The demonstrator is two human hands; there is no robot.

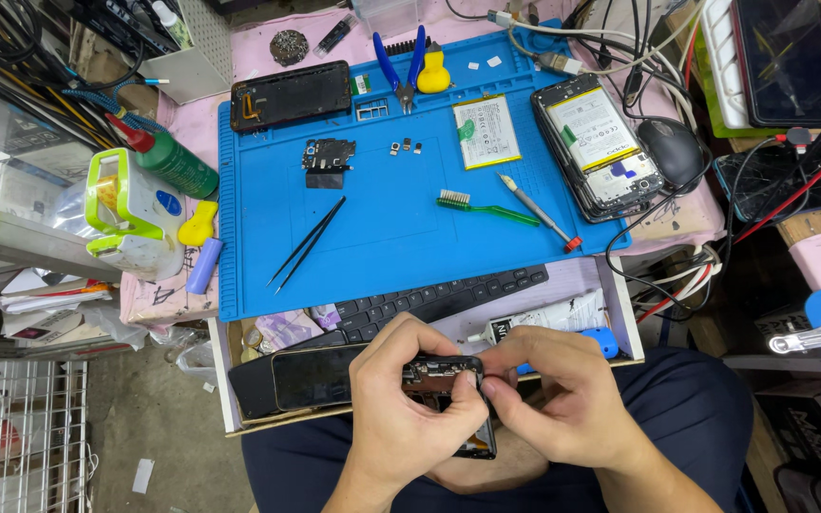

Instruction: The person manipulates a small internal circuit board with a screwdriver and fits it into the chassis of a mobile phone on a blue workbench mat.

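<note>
I see both hands low over my lap, below the open drawer (239, 399). Left hand (410, 399) clamps the opened phone frame (444, 375) from the side, steadying it; right hand (563, 399) pinches at its top edge, thumb and forefinger closed there. Tweezers (308, 240) and green brush (486, 207) lie unused on the blue mat (382, 256).

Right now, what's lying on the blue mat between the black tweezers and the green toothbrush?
In the head view, nothing: the blue mat is bare between the black tweezers and the green toothbrush.

Opened black phone (444, 375), held above the lap.
</note>
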